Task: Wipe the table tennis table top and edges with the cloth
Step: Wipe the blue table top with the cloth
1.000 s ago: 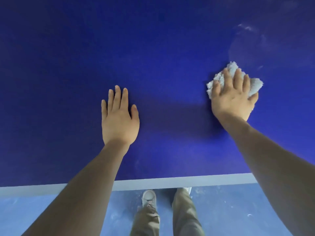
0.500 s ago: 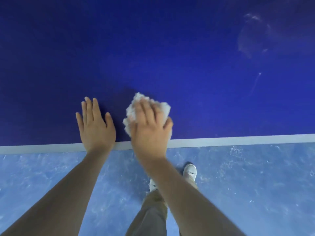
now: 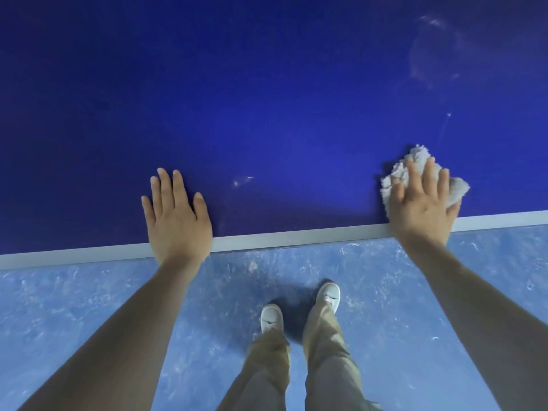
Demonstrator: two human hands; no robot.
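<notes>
Cloth (image 3: 415,176): bunched, white, on blue desk (image 3: 267,99) near its white edge line (image 3: 296,235), pressed under right hand (image 3: 421,209), fingers spread flat. Left hand (image 3: 176,215): flat, spread, bracing. Risk: loose bunching likely skips the dust specks (image 3: 243,180).

The worktop (image 3: 267,99) is a deep, plain blue, edged along its near side by a pale grey-white stripe (image 3: 296,237). Faint whitish smears (image 3: 427,48) cloud the blue toward its far right corner, and a small white fleck (image 3: 241,181) marks it close to the near edge. The cloth (image 3: 415,161) near that same edge is fluffy off-white to light grey. The floor (image 3: 89,307) is lighter blue, mottled with whitish scuffs. The trousers (image 3: 323,366) are khaki-olive, and the shoes (image 3: 271,317) are white with dark marks.
</notes>
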